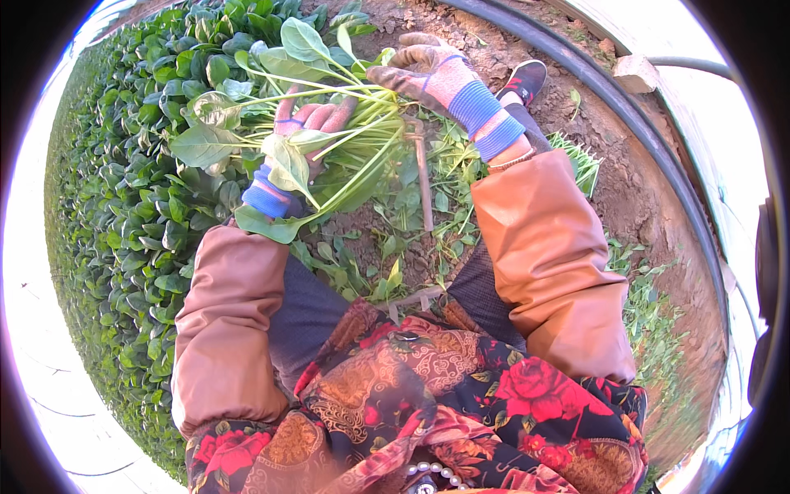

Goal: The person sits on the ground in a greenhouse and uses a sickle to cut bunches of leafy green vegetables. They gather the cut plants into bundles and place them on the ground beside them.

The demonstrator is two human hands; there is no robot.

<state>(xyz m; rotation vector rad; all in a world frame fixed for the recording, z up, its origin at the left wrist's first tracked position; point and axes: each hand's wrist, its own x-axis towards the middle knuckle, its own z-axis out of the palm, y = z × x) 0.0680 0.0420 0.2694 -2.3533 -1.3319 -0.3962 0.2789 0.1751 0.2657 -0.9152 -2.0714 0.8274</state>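
My left hand (315,120), in a pink and blue knit glove, holds a loose bunch of leafy greens that look like spinach (370,133). Their pale stem ends gather to the right, and the broad leaves fan out left and over my wrist. Close to the stem ends is my right hand (429,71), in a matching glove with soiled fingers. Its fingers are curved and apart, with the lower fingertips beside or touching the top stems. I see nothing clearly gripped in it. Below the stem ends stands a thin brown rod (423,179), perhaps rusty metal.
A dense bed of growing greens (142,185) fills the left. Loose leaves (395,241) litter the soil between my legs. Another cut bunch (577,163) lies beyond my right forearm. A black hose (642,117) curves along the right, near a brick-like block (636,74) and plastic sheeting.
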